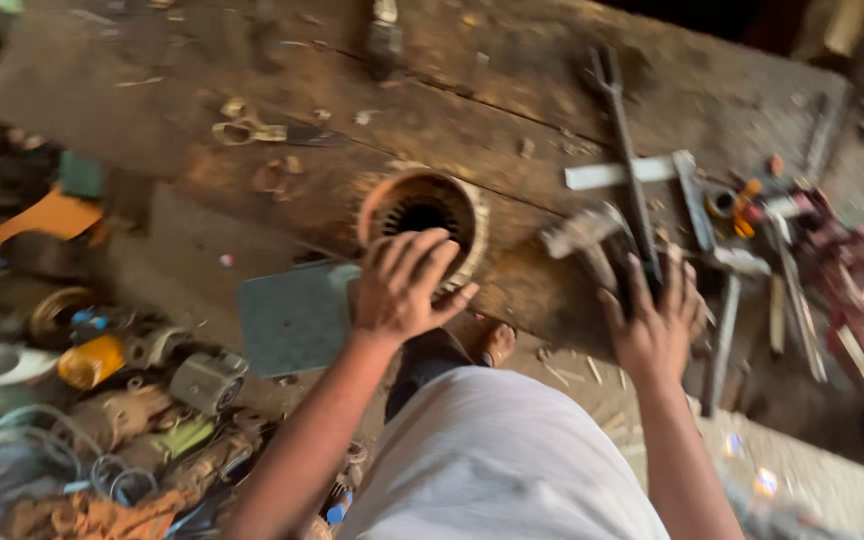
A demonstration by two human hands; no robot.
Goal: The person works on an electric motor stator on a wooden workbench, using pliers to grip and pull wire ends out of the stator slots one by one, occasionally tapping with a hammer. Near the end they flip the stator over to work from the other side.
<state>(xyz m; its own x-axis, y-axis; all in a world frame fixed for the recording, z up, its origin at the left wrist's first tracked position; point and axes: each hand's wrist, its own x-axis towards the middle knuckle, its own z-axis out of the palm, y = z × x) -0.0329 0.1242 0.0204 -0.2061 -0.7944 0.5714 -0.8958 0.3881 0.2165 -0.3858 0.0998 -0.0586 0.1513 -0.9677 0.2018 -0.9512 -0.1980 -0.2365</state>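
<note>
On workbench (pixel 202 120), stator (pixel 422 215) opening faces up

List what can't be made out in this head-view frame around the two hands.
- Near rim of the round motor stator: covered by the left hand.
- Handle of the hammer: hidden under the right hand; motion blur smears the head.
- Whether the right hand also grips the dark forked bar: blurred.
- Clutter pile at left: too blurred to identify; cut off by the edge.
</note>
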